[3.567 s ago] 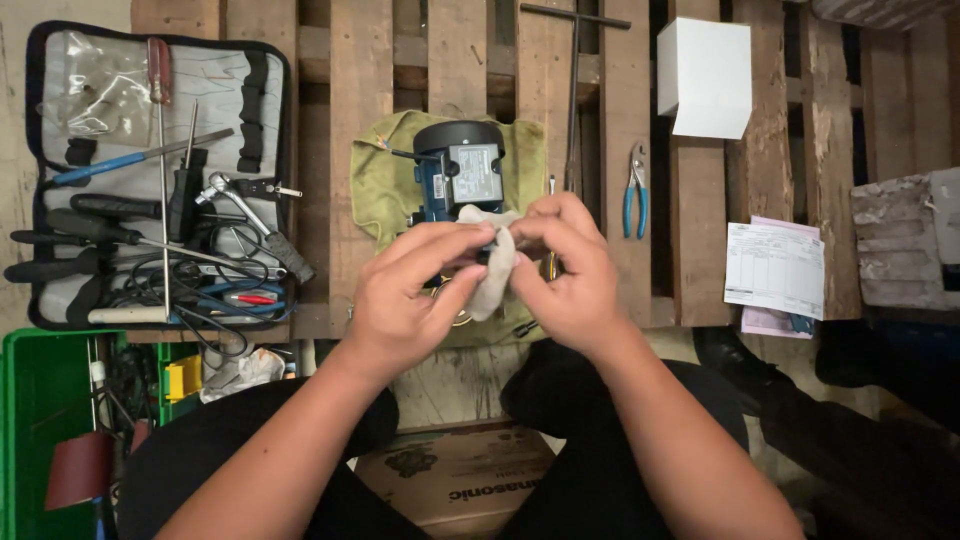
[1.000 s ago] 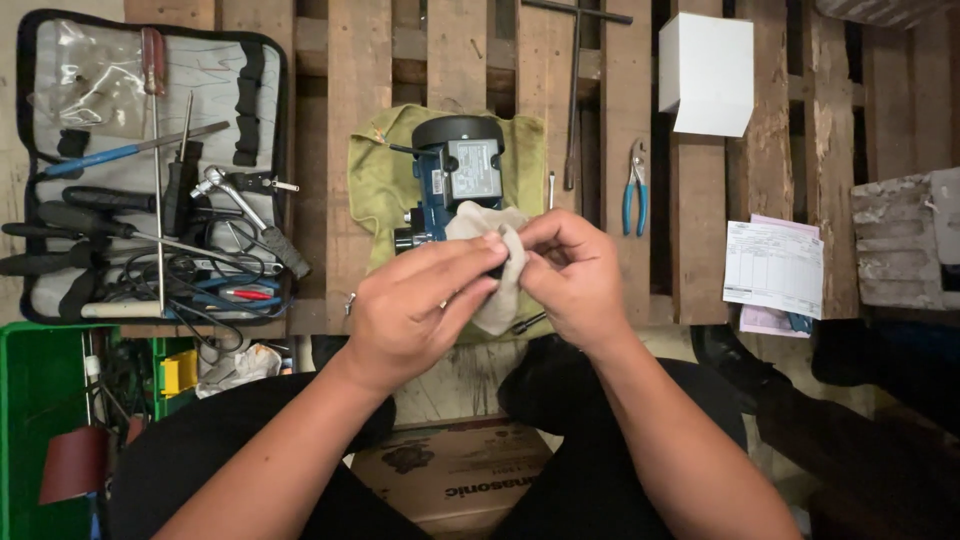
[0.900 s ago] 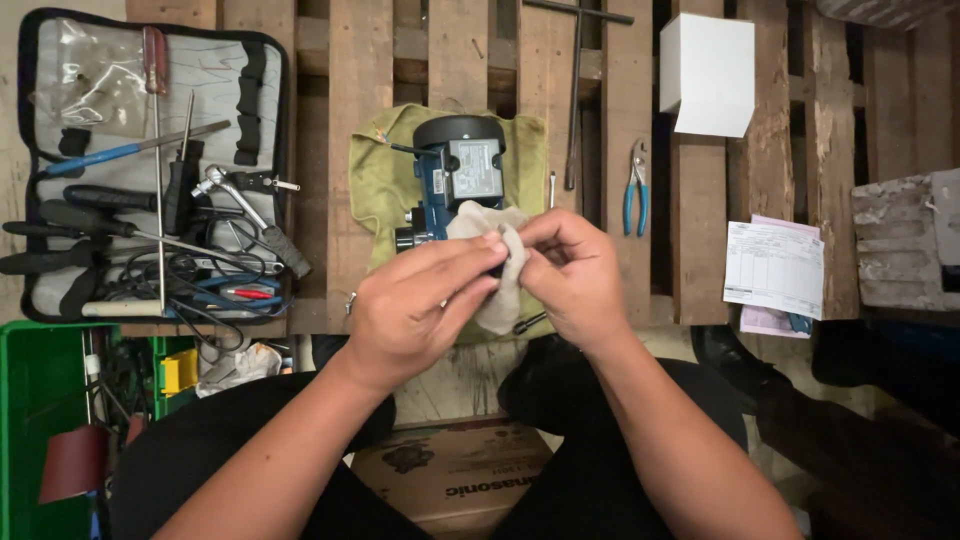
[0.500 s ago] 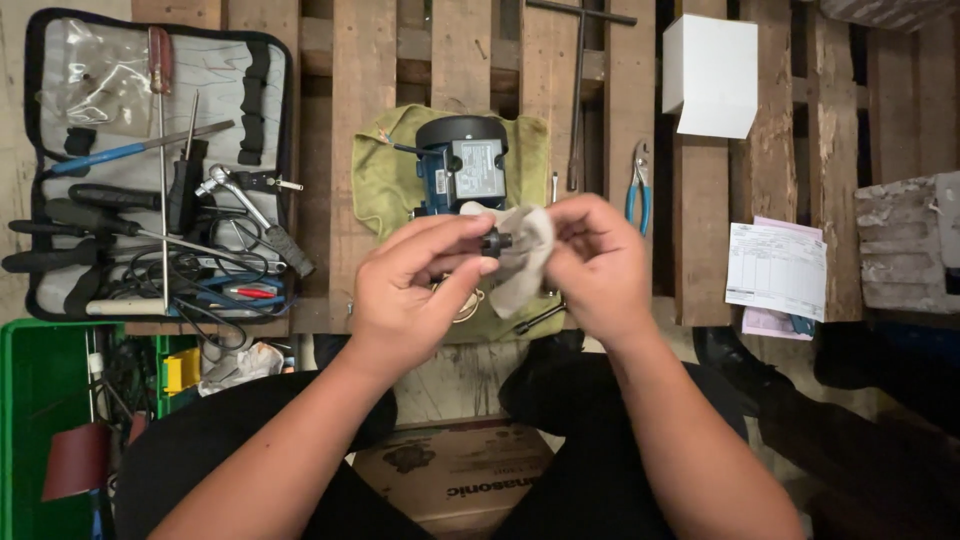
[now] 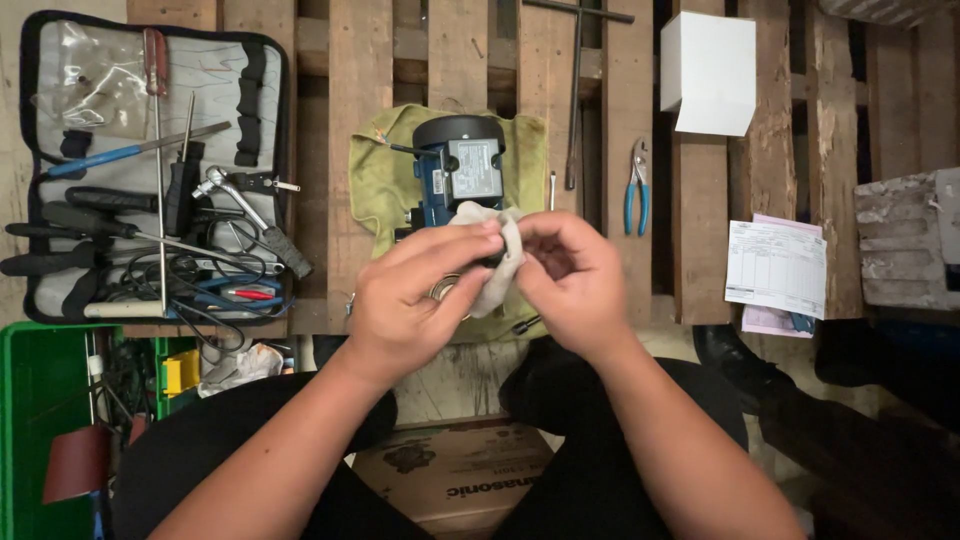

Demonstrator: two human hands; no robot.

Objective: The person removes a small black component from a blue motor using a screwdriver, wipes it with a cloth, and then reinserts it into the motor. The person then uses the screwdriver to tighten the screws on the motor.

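The pale rag [image 5: 490, 262] sits bunched between both hands, right over the near end of the blue motor [image 5: 458, 180] on its green cloth [image 5: 378, 185]. The left hand [image 5: 410, 305] pinches the rag with thumb and fingers, and the right hand [image 5: 570, 280] curls closed around its other side. Out to the left lies the open tool case [image 5: 60, 90]; to the right, pliers [image 5: 636, 188], a white box [image 5: 708, 72] and papers [image 5: 775, 268] on the pallet [image 5: 455, 50].
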